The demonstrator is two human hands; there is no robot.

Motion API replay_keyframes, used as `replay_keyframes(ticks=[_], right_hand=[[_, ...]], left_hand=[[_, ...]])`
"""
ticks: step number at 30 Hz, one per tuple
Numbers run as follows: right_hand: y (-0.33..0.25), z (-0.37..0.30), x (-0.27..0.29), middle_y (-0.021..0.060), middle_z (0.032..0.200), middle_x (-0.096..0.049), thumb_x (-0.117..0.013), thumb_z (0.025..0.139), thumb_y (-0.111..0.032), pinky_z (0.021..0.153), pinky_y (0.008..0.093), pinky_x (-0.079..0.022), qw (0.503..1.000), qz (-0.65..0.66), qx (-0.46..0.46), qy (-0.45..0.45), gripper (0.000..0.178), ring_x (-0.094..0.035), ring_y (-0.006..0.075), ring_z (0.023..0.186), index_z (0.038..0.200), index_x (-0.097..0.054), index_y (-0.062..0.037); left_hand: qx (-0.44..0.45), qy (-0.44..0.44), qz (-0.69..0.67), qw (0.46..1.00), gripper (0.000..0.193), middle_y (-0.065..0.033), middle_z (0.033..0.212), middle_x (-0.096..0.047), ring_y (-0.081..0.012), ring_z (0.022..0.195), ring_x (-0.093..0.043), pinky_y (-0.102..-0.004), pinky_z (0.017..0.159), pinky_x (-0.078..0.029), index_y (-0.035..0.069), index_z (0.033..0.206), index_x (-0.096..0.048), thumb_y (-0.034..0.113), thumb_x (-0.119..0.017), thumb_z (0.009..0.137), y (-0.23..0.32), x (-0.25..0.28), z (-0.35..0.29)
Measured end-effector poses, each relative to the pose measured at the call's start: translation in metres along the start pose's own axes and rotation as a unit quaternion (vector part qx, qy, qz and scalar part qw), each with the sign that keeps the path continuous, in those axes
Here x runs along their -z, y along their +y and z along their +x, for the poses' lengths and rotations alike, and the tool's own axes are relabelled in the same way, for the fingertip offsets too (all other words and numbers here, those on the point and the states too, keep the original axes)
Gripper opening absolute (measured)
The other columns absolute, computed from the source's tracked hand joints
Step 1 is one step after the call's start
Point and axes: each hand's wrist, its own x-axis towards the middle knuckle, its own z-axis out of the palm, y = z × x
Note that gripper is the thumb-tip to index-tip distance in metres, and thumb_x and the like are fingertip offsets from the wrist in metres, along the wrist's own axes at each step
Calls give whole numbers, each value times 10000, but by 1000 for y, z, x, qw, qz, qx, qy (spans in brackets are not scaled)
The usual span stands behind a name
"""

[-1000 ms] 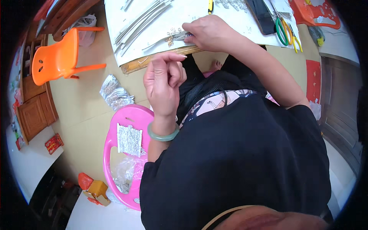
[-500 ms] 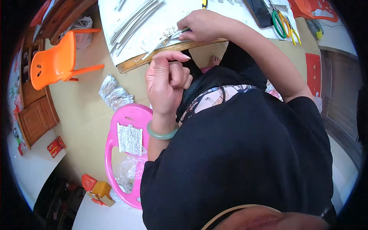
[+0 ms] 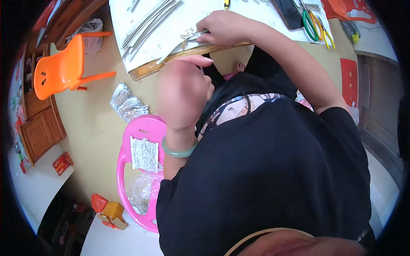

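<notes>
My left hand (image 3: 183, 91) is raised just off the near table edge, a green bangle (image 3: 178, 149) on its wrist. Its fingers are curled in, the index finger bent over the top. A blur covers much of this hand, and what it may hold is hidden. On the table my right hand (image 3: 222, 27) closes around a slim pointed metal tool (image 3: 194, 36), whose exact kind is unclear. The tool's tips point left, at a small heap of gold-coloured metal pieces (image 3: 185, 39). A thin white strip (image 3: 160, 61) lies at the table edge beside my left hand.
On the white-covered table (image 3: 171, 25) are a stack of long pale strips (image 3: 149, 23), a dark phone (image 3: 288, 15), green-handled scissors (image 3: 308, 25) and yellow-handled pliers (image 3: 328, 38). An orange chair (image 3: 64, 66) stands left. A pink chair (image 3: 145, 123) nearby holds a card of silvery chain (image 3: 145, 154).
My left hand has shifted slightly left and is now blurred. My right hand stays almost in place, with the tool's tips still at the gold pieces.
</notes>
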Motion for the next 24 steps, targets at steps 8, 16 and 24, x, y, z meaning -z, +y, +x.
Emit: replay_keyframes(ticks=[8, 16, 24], right_hand=[[29, -55, 21, 176, 800, -616, -615, 825, -331, 681, 415, -461, 987, 9, -138, 75, 335, -607, 337, 768, 969, -599, -29], [4, -88, 7, 133, 877, -630, -637, 818, -249, 732, 364, -472, 937, -76, -75, 333, 274, -616, 291, 790, 981, -616, -30], [-36, -93, -32, 19, 827, -633, -587, 872, -123, 659, 209, -484, 834, 516, -161, 112, 138, -577, 59, 742, 931, -632, -7]], left_hand=[[58, 54, 37, 996, 453, 14, 539, -308, -75, 463, -267, -220, 433, -268, -51, 1066, -529, 303, -253, 1007, -10, 15, 8], [174, 70, 295, 937, 402, 13, 570, -471, -47, 488, -427, -183, 456, -352, -10, 902, -607, 294, -359, 991, -53, 15, 12], [132, 61, 524, 839, 328, -140, 548, -540, -222, 503, -553, -334, 498, -420, -57, 766, -587, 182, -435, 931, -70, 10, 14]])
